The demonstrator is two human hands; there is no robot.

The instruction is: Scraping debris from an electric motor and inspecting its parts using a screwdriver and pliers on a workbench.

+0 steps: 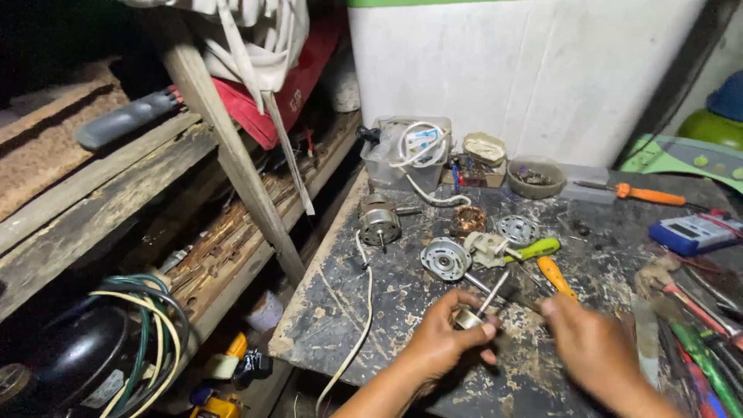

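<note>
My left hand (445,337) is closed around a small motor rotor with a thin metal shaft (481,303), held just above the worn dark workbench (364,310). To its right, my right hand (592,344) is blurred and hovers near the shaft's end; whether it holds anything is unclear. Just beyond the hands lie a round metal motor end cap (445,259), a white plastic part (487,248), a green-handled screwdriver (534,249) and an orange-handled screwdriver (556,275). A small motor (379,220) with a white cord sits further back left, beside a copper winding (467,220).
A clear plastic box with white cable (406,151), small bowls (535,176) and another orange screwdriver (648,194) stand at the back. A multimeter (696,231) and several tools (696,325) crowd the right edge. Wooden shelves (116,209) and coiled wires (147,325) are left.
</note>
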